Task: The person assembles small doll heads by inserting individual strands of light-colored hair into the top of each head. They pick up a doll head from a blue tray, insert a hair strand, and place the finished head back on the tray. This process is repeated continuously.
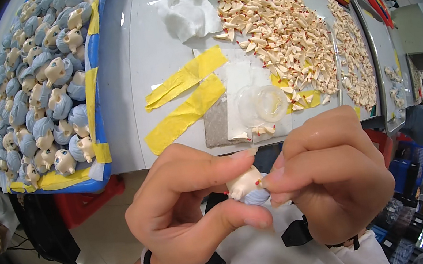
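Cream-faced plastic doll head with pale-blue hair (245, 180), off the near edge of the grey table (143, 49). Left hand (178, 201) pinches it; right hand (335, 168) fingertips meet its side, grip unclear. Red bits show on it: probably partway. Plenty left: heaped cream, red-tipped pointed pieces (274, 20).

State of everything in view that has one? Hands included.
Left hand: closed on doll head.
Doll head: held, blue hair toward wearer, red tips showing on both sides.
Right hand: fingers bent at head's side; exact grip hidden.
Blue tray: full of heads, rim partly taped yellow.
Red-tipped pieces: loose, heaped.
Yellow tape strips: laid flat.
White tissue: crumpled.
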Demonstrator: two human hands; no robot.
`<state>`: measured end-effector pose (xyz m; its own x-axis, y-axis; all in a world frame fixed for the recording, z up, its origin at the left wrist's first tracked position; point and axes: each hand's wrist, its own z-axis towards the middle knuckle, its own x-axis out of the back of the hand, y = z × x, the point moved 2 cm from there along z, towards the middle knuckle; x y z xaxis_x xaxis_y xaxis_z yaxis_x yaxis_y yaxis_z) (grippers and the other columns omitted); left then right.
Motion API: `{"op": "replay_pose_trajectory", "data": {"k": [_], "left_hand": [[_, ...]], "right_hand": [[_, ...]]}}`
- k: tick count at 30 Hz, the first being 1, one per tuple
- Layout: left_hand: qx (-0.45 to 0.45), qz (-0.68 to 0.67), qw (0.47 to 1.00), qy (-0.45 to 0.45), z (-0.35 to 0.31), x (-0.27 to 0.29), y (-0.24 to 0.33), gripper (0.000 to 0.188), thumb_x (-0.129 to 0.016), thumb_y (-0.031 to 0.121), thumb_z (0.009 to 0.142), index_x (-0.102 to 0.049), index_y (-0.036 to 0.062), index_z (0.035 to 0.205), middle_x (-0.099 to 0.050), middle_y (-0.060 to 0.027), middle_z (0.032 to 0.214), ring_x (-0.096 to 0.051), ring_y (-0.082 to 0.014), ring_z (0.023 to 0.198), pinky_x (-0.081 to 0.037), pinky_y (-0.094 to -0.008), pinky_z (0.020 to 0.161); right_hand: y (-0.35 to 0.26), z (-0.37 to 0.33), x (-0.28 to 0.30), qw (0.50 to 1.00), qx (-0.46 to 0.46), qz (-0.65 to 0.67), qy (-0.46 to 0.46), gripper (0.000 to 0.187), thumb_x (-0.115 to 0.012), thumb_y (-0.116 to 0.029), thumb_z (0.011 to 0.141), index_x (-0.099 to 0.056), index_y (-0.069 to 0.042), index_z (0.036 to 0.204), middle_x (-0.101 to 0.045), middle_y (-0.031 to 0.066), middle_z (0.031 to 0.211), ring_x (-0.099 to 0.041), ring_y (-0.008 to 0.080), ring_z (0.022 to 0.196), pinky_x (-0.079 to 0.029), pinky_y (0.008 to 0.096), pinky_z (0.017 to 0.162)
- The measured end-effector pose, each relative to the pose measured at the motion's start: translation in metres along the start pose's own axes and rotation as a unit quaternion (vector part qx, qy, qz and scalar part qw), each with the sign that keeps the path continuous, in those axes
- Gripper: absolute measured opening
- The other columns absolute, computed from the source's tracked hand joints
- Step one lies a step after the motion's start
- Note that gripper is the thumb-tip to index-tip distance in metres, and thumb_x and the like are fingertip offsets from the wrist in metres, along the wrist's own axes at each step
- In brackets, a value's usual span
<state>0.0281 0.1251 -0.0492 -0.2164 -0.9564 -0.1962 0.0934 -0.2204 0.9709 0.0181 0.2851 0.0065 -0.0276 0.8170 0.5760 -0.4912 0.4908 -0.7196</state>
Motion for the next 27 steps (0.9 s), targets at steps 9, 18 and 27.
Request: {"op": "replay_pose_trajectory", "data": {"k": [9,18,27], "left_hand": [[-0.24,0.222,0.944,-0.044,0.014,-0.011,0.008,0.042,-0.076,0.028,0.066,-0.057,0.001,0.092,-0.057,-0.0123,0.088,-0.052,-0.0206,0.073,-0.041,-0.0273,0.064],[-0.125,0.665,0.723,0.137,0.03,0.075,0.067,0.044,-0.048,0.027,0.09,-0.042,-0.0009,0.124,-0.041,-0.0141,0.13,-0.036,-0.0237,0.122,-0.025,-0.0365,0.103],[-0.03,0.697,0.704,0.135,0.052,0.148,0.05,0.053,-0.037,0.042,0.093,-0.033,0.0096,0.134,-0.033,-0.0111,0.137,-0.029,-0.023,0.128,-0.03,-0.0366,0.102]], "right_hand": [[0.003,-0.007,0.01,0.963,-0.162,0.214,-0.038,0.042,-0.074,-0.008,0.068,-0.052,0.002,0.103,-0.051,0.0137,0.101,-0.053,0.0153,0.084,-0.043,0.0259,0.073],[0.101,-0.063,0.198,0.879,-0.351,-0.296,0.132,0.021,-0.057,-0.005,0.077,-0.057,-0.001,0.097,-0.057,0.004,0.089,-0.052,0.0112,0.079,-0.042,0.024,0.072],[0.112,-0.062,0.211,0.879,-0.272,-0.376,0.106,0.027,-0.059,-0.001,0.071,-0.059,-0.004,0.098,-0.058,0.0095,0.096,-0.054,0.0207,0.085,-0.044,0.0293,0.075]]}}
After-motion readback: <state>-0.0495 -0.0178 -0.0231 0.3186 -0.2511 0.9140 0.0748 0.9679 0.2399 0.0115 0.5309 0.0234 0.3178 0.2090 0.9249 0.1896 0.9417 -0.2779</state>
